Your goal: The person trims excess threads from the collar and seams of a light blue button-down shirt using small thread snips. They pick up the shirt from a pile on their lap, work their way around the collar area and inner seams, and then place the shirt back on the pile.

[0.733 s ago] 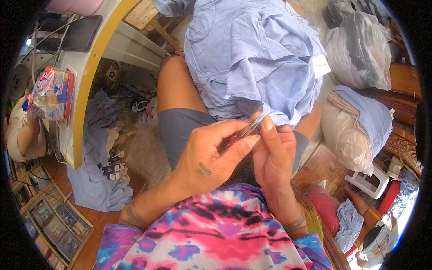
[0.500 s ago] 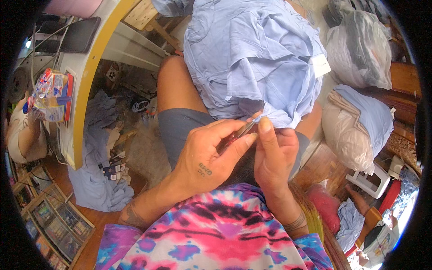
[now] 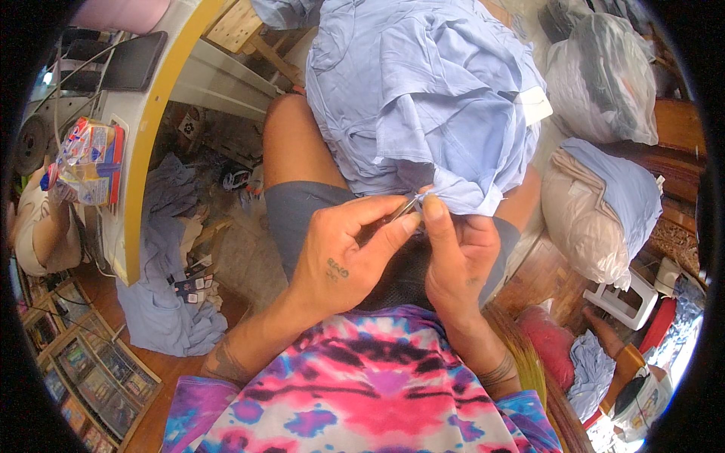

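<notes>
A light blue garment (image 3: 445,83) lies bunched over my lap, with a white tag (image 3: 536,106) on its right side. My left hand (image 3: 336,253) is closed round a slim metal tool (image 3: 406,209), probably small thread snips; most of it is hidden by the fingers. Its tip meets the garment's near edge. There, my right hand (image 3: 459,260) pinches a bit of the cloth between thumb and fingers. Both hands are close together, just above my lap.
To the left stands a white table with a yellow edge (image 3: 149,143), carrying a plastic bread bag (image 3: 89,162). Another person's arm (image 3: 57,226) shows beyond it. Blue cloth (image 3: 170,325) lies on the floor at left. Stuffed plastic bags (image 3: 604,83) stand at right near a white stool (image 3: 623,306).
My left hand has turned slightly and shifted a little left, with the tool's tip still at the cloth edge. My right hand keeps its pinch. The garment has barely moved.
</notes>
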The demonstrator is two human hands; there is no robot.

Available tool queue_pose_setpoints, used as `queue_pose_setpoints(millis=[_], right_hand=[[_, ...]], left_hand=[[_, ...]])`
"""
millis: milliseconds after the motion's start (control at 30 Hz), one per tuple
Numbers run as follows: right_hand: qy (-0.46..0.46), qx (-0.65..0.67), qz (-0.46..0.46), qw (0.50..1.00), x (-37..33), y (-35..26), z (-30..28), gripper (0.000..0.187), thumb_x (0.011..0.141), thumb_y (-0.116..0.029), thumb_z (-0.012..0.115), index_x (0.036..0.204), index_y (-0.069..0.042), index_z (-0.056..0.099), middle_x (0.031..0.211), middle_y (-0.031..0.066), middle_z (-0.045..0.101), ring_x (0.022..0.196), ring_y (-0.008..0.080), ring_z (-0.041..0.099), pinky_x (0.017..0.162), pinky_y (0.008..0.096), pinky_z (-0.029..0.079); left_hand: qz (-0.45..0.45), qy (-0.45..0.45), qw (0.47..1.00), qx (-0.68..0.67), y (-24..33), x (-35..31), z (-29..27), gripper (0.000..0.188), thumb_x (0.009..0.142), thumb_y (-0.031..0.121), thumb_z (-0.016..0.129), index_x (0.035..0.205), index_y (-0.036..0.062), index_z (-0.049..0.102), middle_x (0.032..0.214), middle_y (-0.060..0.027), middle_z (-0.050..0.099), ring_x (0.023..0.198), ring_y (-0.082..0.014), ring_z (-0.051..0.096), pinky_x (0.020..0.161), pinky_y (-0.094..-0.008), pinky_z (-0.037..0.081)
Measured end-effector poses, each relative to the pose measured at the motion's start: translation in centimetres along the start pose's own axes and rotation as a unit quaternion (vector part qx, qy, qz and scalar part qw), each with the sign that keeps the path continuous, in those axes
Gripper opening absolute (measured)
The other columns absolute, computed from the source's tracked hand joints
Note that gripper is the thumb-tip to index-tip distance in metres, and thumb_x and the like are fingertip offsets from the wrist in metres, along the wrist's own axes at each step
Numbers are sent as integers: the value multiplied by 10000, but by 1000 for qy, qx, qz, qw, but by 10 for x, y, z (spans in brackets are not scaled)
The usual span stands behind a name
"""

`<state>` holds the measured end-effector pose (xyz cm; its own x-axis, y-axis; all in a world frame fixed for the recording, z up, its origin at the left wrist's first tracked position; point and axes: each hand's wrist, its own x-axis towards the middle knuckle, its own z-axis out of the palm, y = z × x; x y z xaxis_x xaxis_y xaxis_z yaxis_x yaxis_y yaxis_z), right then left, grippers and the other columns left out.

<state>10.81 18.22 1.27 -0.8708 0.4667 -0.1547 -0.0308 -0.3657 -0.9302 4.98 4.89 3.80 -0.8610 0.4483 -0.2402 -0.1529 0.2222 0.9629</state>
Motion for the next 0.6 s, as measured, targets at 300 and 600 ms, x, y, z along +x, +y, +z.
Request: queue_pose_setpoints(millis=[300, 600], right_hand=[[55, 150, 84, 984, 12, 1, -17, 210, 1025, -159, 640, 1145, 13, 635, 1123, 135, 698, 1008, 207, 672, 965, 387, 537], [22, 62, 104, 992, -1, -6, -16, 266, 1048, -167, 593, 1229, 28, 606, 1183, 133, 687, 1079, 224, 662, 997, 385, 501]], left_hand=[[-52, 44, 987, -145, 9, -11, -16, 235, 945, 131, 712, 1142, 2, 707, 742, 88, 500, 639, 15, 379, 559, -190, 275], [6, -34, 997, -69, 2, 19, 2, 182, 941, 80, 740, 1098, -2, 699, 796, 65, 592, 701, 17, 483, 612, -155, 357]])
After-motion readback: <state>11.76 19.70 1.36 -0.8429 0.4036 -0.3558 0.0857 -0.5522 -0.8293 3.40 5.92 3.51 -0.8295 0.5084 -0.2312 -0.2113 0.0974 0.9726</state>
